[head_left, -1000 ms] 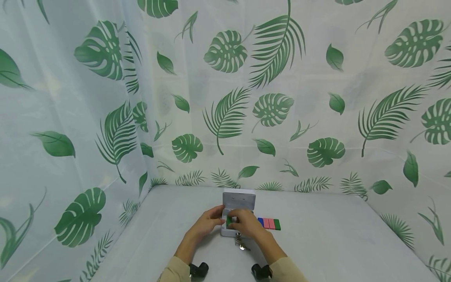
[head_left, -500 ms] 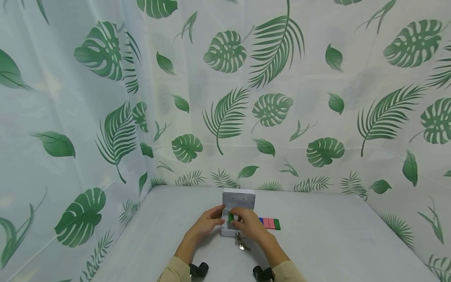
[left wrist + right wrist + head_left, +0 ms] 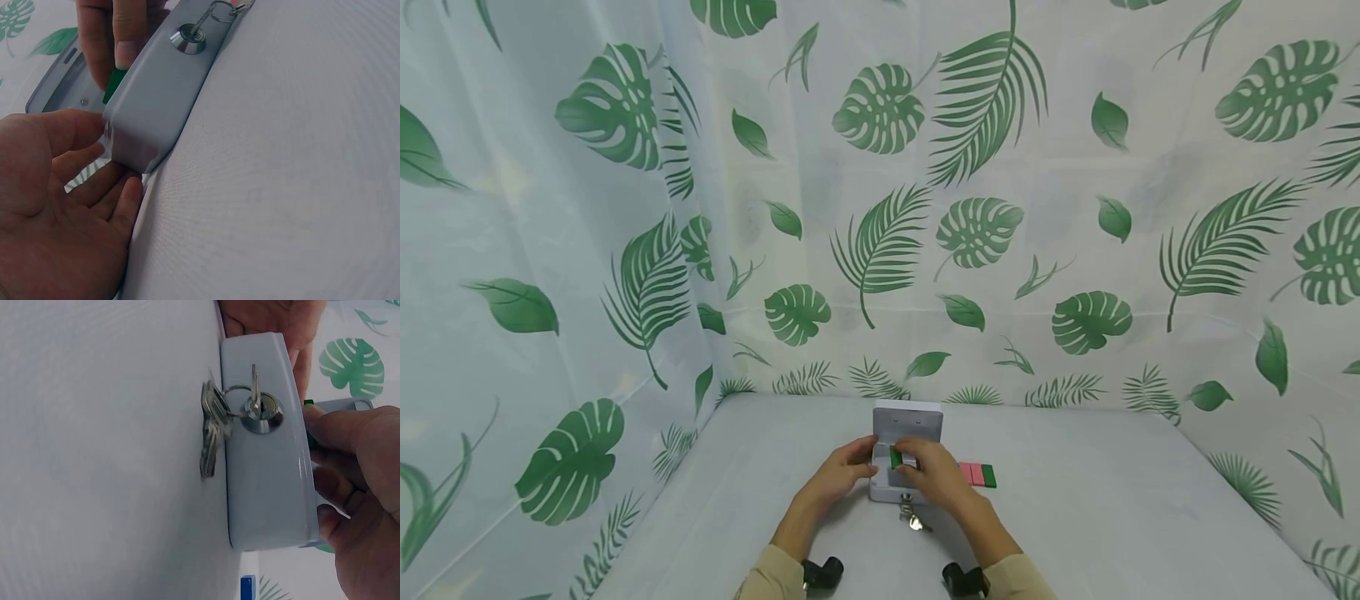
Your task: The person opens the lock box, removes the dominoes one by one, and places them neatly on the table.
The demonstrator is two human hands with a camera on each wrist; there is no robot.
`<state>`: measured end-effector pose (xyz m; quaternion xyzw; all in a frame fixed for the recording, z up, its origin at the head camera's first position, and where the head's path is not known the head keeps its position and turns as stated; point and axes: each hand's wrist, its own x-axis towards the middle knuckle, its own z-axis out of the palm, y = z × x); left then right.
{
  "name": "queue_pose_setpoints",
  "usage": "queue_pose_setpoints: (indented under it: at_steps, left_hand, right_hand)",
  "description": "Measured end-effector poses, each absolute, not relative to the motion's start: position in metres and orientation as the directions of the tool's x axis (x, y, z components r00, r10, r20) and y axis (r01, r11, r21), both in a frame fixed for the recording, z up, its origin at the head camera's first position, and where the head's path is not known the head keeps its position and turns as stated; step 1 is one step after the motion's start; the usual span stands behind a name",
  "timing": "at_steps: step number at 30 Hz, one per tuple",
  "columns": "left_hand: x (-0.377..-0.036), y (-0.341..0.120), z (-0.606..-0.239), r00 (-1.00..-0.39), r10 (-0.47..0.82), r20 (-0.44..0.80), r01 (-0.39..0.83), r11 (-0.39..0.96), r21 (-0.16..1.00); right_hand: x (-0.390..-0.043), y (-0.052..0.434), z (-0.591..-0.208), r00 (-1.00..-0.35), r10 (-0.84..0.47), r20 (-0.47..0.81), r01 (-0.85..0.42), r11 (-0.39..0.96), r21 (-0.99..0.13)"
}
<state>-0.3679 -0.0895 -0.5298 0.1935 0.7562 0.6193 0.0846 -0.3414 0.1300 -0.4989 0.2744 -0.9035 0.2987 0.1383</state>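
A pale grey metal lockbox stands on the table, its lid raised at the back. My left hand holds the box's left side, thumb at the top edge and fingers lower against the side wall. Over the inside of the box, my right hand pinches a green block between thumb and fingers. In the left wrist view only a corner of that green block shows above the rim. A key sits in the front lock; more keys hang from its ring.
Right of the box, pink blocks and another green block lie in a row. A blue block shows in the right wrist view. Leaf-printed curtains stand behind the white table and to its left.
My right hand has shifted slightly right with the green block, over the box's inside, and now covers the blue block in the head view. The left hand and box stay put.
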Motion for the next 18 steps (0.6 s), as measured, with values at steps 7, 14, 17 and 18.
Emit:
queue_pose_setpoints:
  at_steps: [7, 14, 17, 18]
  left_hand:
    - [-0.369, -0.09, -0.531, -0.907, 0.404, 0.121, 0.199, 0.158, 0.967]
    - [-0.367, -0.09, -0.531, -0.909, 0.399, 0.12, 0.199, 0.163, 0.966]
    - [-0.365, -0.089, -0.53, -0.91, 0.397, 0.117, 0.198, 0.17, 0.965]
    - [-0.365, -0.089, -0.53, -0.911, 0.396, 0.115, 0.197, 0.172, 0.965]
  right_hand:
    - [-0.34, 0.134, -0.497, -0.812, -0.416, 0.409, -0.575, 0.69, -0.44]
    - [-0.341, 0.139, -0.496, -0.836, -0.401, 0.374, -0.545, 0.686, -0.483]
    - [-0.342, 0.142, -0.496, -0.847, -0.387, 0.365, -0.529, 0.685, -0.5]
    - [-0.342, 0.143, -0.496, -0.847, -0.385, 0.366, -0.528, 0.69, -0.496]
